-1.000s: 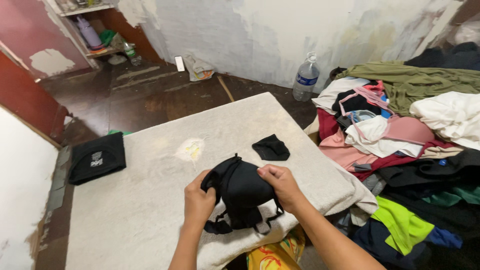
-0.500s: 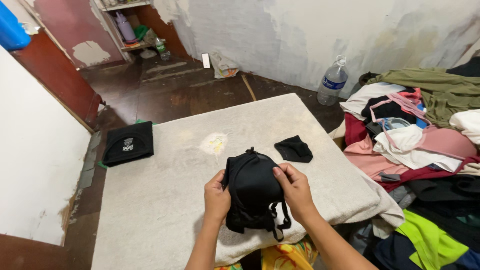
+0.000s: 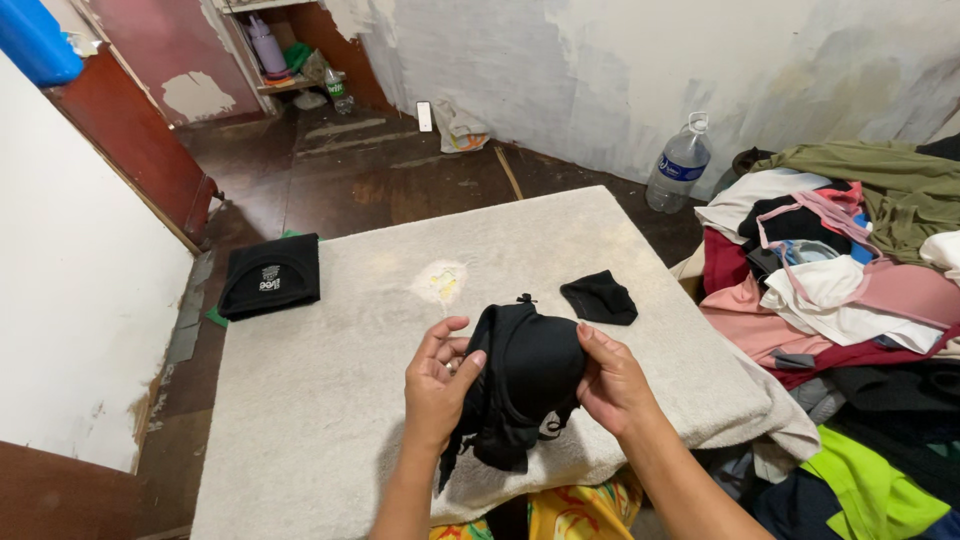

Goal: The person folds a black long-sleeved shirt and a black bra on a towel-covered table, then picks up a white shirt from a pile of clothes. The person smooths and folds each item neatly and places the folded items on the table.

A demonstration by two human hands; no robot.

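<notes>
A black padded bra is held up above the near edge of a table covered with a cream towel. My left hand grips its left side with the fingers curled under the cup. My right hand holds its right side, thumb on top. Straps hang down below the cups. A small folded black garment lies on the towel just beyond my right hand. A folded black cloth with a white print rests at the table's far left corner.
A heap of mixed clothes fills the right side, with a bright green piece low down. A plastic water bottle stands on the dark floor by the peeling wall. A yellow stain marks the towel. White wall panel at left.
The bra has been turned and bunched tighter between my hands, which stay at the table's near edge. The view has shifted slightly; the things on the table have not moved.
</notes>
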